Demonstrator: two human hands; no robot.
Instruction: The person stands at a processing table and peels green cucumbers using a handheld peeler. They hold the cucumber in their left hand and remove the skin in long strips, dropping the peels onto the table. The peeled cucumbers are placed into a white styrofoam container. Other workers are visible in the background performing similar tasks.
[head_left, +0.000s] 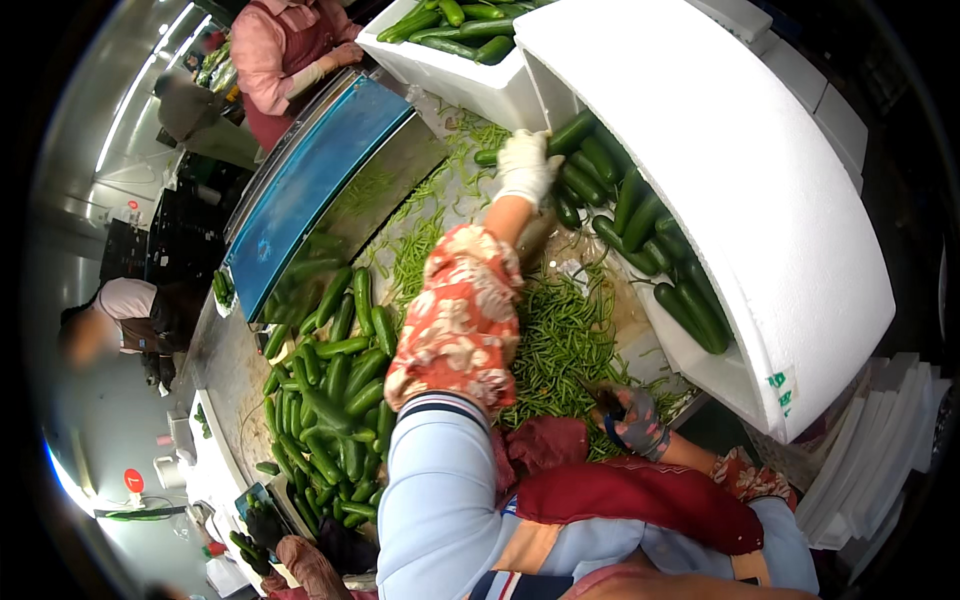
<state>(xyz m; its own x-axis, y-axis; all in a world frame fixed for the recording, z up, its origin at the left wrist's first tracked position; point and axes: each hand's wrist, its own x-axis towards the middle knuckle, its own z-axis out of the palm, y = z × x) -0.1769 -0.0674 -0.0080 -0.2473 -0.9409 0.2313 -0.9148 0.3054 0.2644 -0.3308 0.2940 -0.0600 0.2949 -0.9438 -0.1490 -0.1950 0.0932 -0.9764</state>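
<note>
My left hand (525, 166), in a white glove, reaches to the far side of the table and is closed around a green cucumber (486, 157) that shows at its side. More cucumbers (641, 217) lie beside it in the mouth of a tilted white foam box (750, 180). My right hand (637, 424), in a dark patterned glove, is low near my body at the edge of a pile of green beans or chillies (562, 345). Something dark with a blue edge is at its fingers; what it is cannot be told. A large heap of cucumbers (337, 397) lies left of my left sleeve.
A second foam box (465, 75) full of cucumbers stands at the back. A blue-topped metal unit (330, 180) borders the table on the left. A co-worker's gloved hands (259, 536) are at lower left; another person (277, 67) stands behind. Stacked foam lids (874, 450) are at right.
</note>
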